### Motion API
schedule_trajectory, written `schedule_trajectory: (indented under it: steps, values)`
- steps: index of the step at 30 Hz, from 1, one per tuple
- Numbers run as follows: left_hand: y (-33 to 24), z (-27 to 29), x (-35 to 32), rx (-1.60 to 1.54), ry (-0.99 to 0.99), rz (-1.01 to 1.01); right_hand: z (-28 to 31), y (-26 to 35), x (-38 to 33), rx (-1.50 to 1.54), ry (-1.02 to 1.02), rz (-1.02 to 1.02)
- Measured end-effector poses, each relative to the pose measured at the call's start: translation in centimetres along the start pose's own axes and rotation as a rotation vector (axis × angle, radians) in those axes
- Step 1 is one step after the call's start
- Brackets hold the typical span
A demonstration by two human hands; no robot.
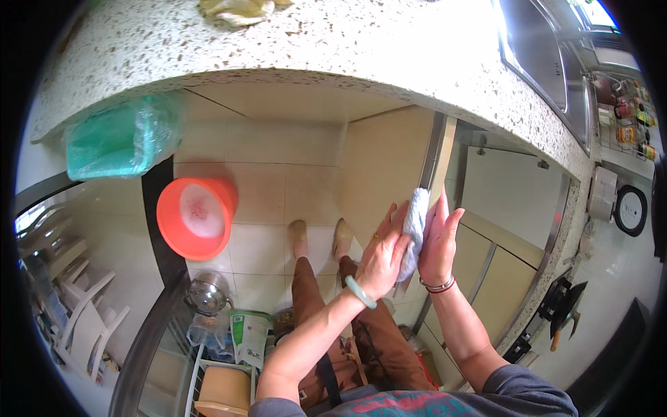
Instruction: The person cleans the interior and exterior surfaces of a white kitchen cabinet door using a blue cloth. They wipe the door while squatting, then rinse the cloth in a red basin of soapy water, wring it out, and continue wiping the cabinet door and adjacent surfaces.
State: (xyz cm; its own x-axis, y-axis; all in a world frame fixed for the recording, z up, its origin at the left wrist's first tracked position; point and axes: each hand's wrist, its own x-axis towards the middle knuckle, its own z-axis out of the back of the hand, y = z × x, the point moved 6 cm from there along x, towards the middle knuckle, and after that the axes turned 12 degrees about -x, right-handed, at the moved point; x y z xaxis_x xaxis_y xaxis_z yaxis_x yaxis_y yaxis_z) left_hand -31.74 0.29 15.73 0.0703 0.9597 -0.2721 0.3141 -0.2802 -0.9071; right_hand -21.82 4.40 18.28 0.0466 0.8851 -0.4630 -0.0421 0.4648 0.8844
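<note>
Grey cloth [415,233], bunched along the edge of a cream cabinet door [385,156], lies between the hands: the left hand [382,260] presses its fingers against the cloth, though whether they grip cannot be told, while the right hand [438,240] stands just beside it, fingers extended. Well left of both hands sits an orange-red bucket [174,226] of sudsy liquid; beyond them runs a speckled countertop [313,42].
</note>
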Motion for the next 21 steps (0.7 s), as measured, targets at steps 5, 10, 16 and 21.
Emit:
schedule_trajectory:
  steps: [5,10,16,21]
  values:
    - [0.5,-0.2,4.9,0.09,-0.128,-0.129,-1.0,0.0,-0.3,0.135,0.032,0.005]
    - [-2.8,0.9,12.4,0.125,-0.305,-0.328,-3.3,-0.2,0.1,0.004,-0.04,0.085]
    - [-1.7,2.1,3.6,0.083,-0.062,-0.243,-0.6,-1.8,0.6,0.112,-0.055,-0.11]
    - [-2.7,1.3,4.7,0.09,-0.092,-0.164,-1.6,-1.8,0.6,0.187,-0.012,-0.048]
